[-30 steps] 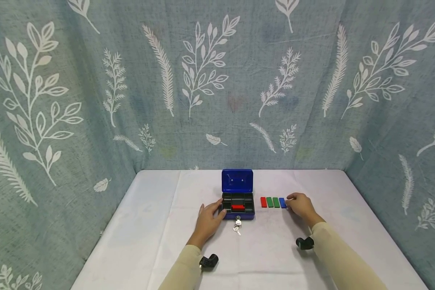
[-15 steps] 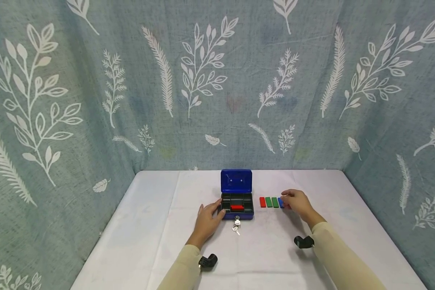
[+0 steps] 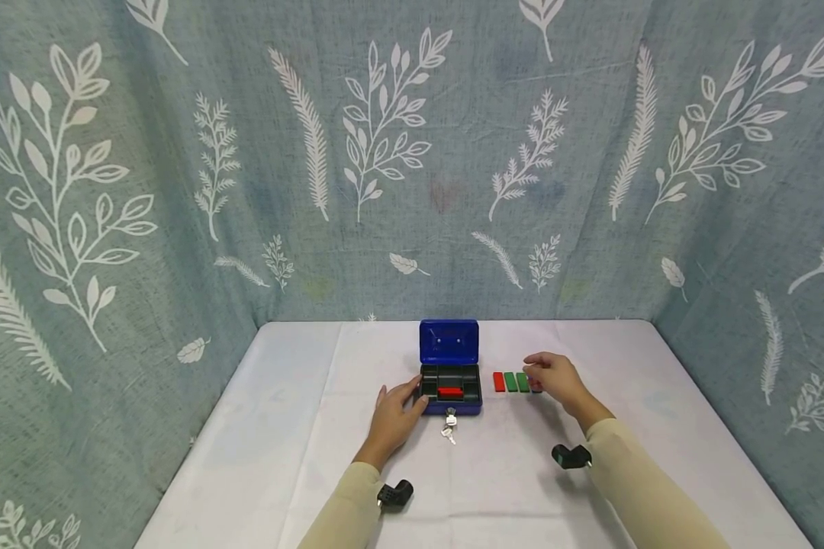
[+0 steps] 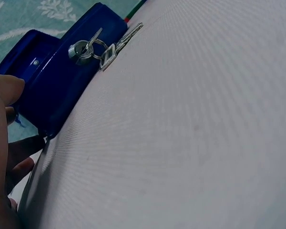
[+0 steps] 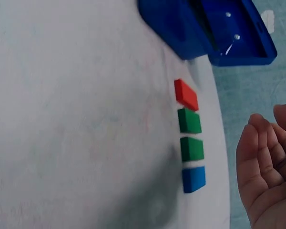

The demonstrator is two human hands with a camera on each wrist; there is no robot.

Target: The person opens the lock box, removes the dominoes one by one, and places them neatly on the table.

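A blue cash box (image 3: 450, 409) stands on the table with its lid (image 3: 449, 341) raised. A red bar-shaped piece (image 3: 450, 393) shows in its black compartment tray (image 3: 456, 374). Keys (image 4: 115, 51) hang from the front lock. My left hand (image 3: 394, 419) rests against the box's left side, thumb at the upper rim and other fingers lower down. My right hand (image 3: 557, 383) hovers over the row of blocks, fingers loosely bent, thumb apart, nothing between them. Below it lie a red block (image 5: 186, 95), two green blocks (image 5: 189, 120) and a blue block (image 5: 194, 179).
A white cloth (image 3: 494, 488) covers the table. Grey-green leaf-patterned curtains (image 3: 446, 152) surround it at the back and both sides. A small black camera (image 3: 394, 494) sits at my left wrist, another black camera (image 3: 571, 457) at my right.
My right hand has moved left and up from beside the blue block to above the row's right end, now partly covering that block in the head view. The left hand has stayed at the box.
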